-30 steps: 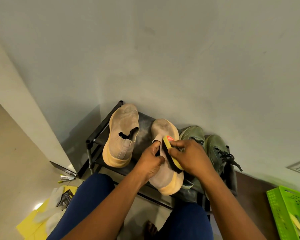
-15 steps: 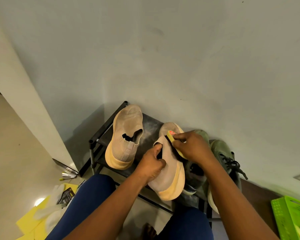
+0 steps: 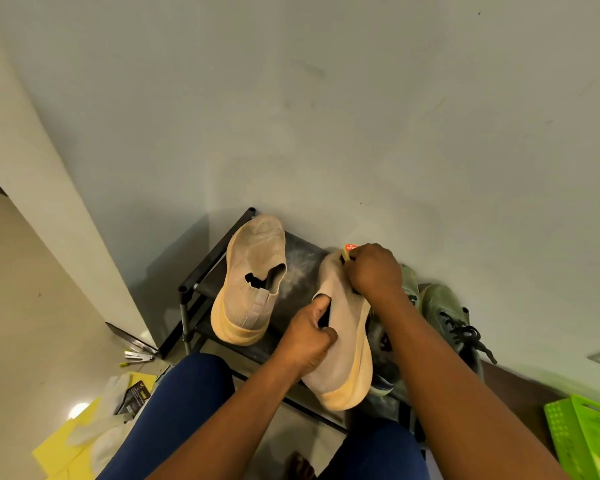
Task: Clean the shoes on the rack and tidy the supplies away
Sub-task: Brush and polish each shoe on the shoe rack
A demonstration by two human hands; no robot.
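Our left hand (image 3: 309,336) grip holding tan slip-on shoe (image 3: 347,344) at collar, our right hand (image 3: 373,271) grip closed round yellow brush (image 3: 350,250) at toe, above black shoe rack (image 3: 201,271).

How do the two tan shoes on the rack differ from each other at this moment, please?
The left tan shoe sits flat on the rack, untouched; the right tan shoe is gripped at its opening by the left hand. The right shoe is tipped sideways, while the left one stands upright. The right hand holds a brush at the right shoe's toe. Both are tan knit slip-ons with orange soles.
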